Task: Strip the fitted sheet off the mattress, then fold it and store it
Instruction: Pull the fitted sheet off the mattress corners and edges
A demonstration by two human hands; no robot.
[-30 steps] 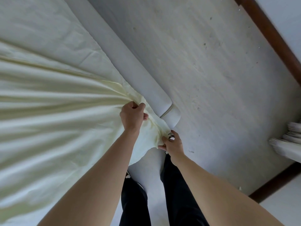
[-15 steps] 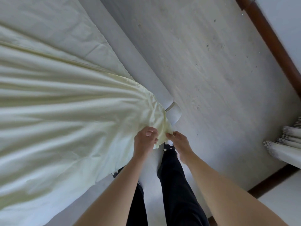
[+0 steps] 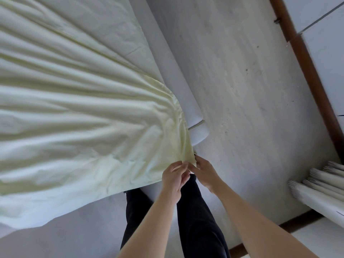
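I'm looking down at both hands meeting on the near right corner of the sheet. My left hand has its fingers curled on the corner's edge, pinching the pale yellow cloth, and my right hand pinches the same corner from the right, fingertips touching the left's. The sheet fans out to the left and far side in long taut folds, lifted off the near corner of the mattress, whose white end shows just beyond my hands. Farther left the sheet covers the bed top. Black trousers stand below my hands, on the grey floor. A wooden baseboard runs along the right wall; white tubes lie near right.
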